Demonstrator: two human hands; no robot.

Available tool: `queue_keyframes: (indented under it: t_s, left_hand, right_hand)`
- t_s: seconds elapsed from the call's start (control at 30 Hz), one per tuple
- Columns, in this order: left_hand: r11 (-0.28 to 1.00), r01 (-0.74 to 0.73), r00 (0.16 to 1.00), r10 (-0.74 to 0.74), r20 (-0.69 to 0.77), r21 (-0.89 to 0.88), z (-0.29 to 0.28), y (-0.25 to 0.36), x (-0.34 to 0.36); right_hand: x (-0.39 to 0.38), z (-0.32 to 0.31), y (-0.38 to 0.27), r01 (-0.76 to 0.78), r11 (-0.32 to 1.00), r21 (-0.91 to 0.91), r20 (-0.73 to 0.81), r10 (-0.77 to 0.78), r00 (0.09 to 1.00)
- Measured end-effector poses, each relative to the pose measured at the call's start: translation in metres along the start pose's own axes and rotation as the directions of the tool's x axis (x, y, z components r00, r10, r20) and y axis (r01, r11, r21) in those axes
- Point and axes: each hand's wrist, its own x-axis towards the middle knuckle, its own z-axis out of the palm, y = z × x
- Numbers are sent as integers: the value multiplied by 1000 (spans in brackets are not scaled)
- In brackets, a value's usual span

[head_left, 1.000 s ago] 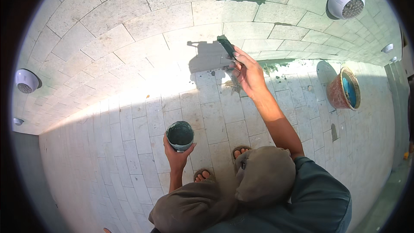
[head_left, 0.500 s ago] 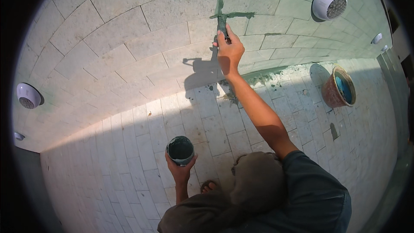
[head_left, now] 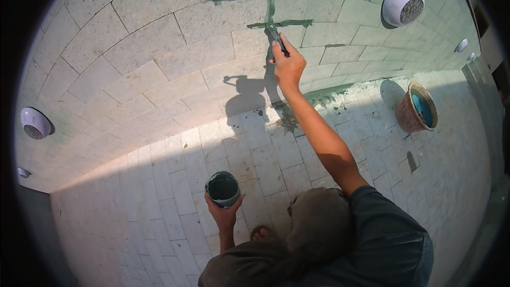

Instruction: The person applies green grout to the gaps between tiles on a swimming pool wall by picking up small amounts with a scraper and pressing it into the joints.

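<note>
Right hand (head_left: 289,70) pinches the tool (head_left: 275,36), its tip poking ahead of the grip at the wall (head_left: 151,34). Left hand (head_left: 223,217) clasps the cup (head_left: 225,202) from below the rim

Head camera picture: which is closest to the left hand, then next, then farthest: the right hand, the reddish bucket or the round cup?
From the left hand, as this picture shows it:
1. Round cup: held in it.
2. Right hand: up and to the right, by the wall.
3. Reddish bucket: far right, on the floor.
</note>
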Motion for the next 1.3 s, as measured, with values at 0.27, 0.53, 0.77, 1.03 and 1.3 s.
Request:
queue_keyframes:
  t_s: [0.27,0.53,0.77,1.03,1.3]
  left_hand:
    - [998,7,1000,-6,12,-59,8,1,3]
    - [999,29,999,-29,36,-19,10,-5,1]
    - [999,-11,999,10,32,38,4,-7,2]
    - [1000,4,1000,-4,-3,7,6,-6,4]
    - [998,7,1000,-7,0,-68,12,0,5]
  right_hand:
    - [19,-21,16,104,989,-102,-140,-118,983]
    - [-15,24,7,353,898,-264,72,-347,935]
    - [-21,29,0,325,933,-153,35,-323,946]
    - [9,-18,2,172,957,-232,-169,-213,962]
    - [-19,35,4,300,939,-168,-1,-304,953]
